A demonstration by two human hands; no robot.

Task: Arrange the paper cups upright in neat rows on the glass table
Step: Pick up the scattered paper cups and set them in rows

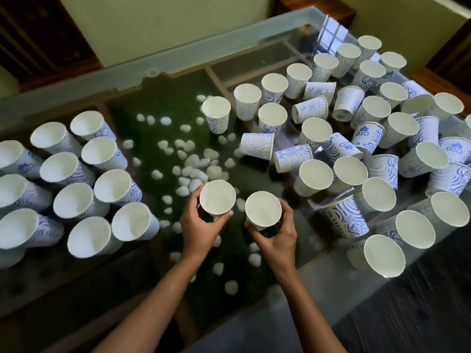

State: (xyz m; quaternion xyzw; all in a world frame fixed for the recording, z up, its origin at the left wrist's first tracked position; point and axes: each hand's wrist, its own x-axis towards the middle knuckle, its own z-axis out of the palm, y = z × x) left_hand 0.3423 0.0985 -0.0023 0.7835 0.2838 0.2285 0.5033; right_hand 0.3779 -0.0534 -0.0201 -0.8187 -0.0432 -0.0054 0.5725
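Each of my hands holds one upright white paper cup with blue swirls over the middle of the glass table (158, 59). My left hand (201, 225) grips the left cup (217, 197); my right hand (275, 235) grips the right cup (263, 208). At the left, several cups (74, 200) stand upright in neat rows. On the right is a loose crowd of cups (377, 128), most upright, with a few lying on their sides, such as one (257, 145) near the centre and another (309, 109) further back.
Under the glass lie green turf and several white pebbles (193, 161). The table's frosted far edge runs along a pale wall. Dark flooring (413, 314) shows at the lower right, past the table's near corner.
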